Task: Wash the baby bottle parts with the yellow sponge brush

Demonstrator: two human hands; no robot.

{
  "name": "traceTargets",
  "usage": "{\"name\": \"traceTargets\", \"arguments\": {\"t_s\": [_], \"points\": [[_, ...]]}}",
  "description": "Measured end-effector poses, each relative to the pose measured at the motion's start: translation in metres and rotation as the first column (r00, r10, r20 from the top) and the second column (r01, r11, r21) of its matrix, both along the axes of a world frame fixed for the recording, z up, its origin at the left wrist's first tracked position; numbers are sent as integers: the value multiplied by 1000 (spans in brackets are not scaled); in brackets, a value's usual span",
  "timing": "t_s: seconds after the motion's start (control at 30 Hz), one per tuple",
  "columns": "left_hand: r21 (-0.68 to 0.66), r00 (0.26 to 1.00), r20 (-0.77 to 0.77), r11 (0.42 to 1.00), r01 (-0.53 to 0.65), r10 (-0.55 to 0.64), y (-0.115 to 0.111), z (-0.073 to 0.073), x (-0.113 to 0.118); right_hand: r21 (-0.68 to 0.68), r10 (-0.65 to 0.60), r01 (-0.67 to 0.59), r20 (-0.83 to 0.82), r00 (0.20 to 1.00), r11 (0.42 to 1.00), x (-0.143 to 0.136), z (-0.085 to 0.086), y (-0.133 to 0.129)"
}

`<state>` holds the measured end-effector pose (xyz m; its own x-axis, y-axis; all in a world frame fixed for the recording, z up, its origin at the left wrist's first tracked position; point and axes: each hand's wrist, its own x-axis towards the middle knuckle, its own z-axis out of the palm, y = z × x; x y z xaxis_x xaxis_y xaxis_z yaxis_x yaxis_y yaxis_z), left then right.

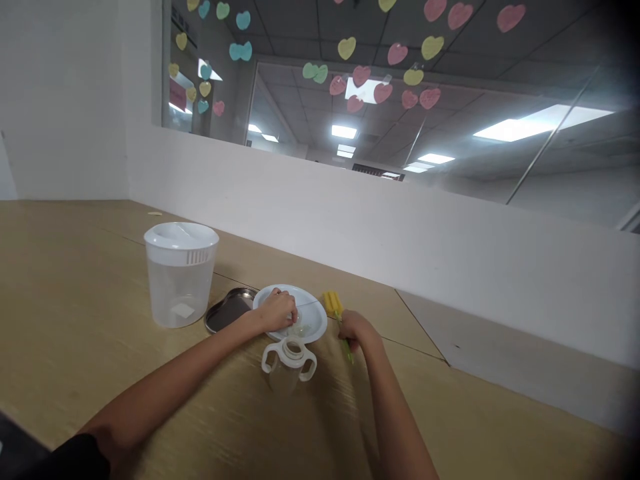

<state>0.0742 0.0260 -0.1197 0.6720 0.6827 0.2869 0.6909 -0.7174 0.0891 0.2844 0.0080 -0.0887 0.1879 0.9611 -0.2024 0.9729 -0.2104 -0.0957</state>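
Note:
Over the white plate (316, 320) is my left hand (280, 310), its fingers curled together near a small clear item (300, 329); what they hold, if anything, is too small to name. To the plate's right, my right hand (356, 329) grips the green handle of a brush with a yellow head (333, 303), which points away from me. A clear bottle with two white handles (289, 360) stands upright and open-topped just in front of the plate. Neither hand touches the bottle.
A clear plastic bucket with a white lid (181, 280) stands at the left. Between it and the plate lies a dark metal tray (227, 311). A white wall (300, 213) rises behind the wooden table (200, 413), with a window above bearing heart-shaped notes.

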Motion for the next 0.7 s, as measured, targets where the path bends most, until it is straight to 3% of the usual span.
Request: {"name": "traceTargets", "arguments": {"t_s": [0.1,0.43,0.7], "points": [[-20,1000,-13,1000,20,-20,-1,4,-3,-55,-1,-2,-59,998,998,4,11,-3],[-91,999,31,995,31,-28,-1,18,-13,71,39,-32,-87,995,997,4,43,-21],[-102,964,263,993,60,-31,5,26,-22,175,198,-184,-69,978,967,-22,67,-53]]}}
